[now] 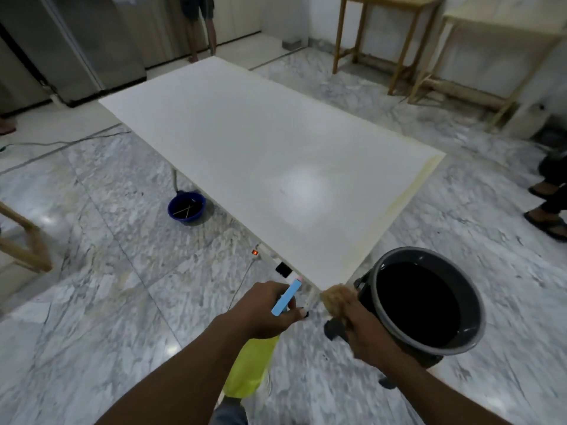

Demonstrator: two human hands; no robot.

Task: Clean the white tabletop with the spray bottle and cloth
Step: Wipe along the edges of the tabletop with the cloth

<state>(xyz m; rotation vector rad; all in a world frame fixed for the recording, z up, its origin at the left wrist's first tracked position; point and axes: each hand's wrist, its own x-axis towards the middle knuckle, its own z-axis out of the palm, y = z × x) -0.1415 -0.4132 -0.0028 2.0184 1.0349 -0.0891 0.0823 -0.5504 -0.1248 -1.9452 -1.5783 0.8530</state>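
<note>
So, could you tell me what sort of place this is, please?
Probably a home or workshop room: grey-veined marble floor tiles, bare wooden table frames by the wall, tall steel cabinet.

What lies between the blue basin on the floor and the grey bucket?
The near end of the white tabletop, with a power strip on the floor beside its edge, as the head view shows.

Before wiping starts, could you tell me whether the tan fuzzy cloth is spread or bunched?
Bunched: the tan fuzzy cloth is a wad gripped by the right hand.
</note>
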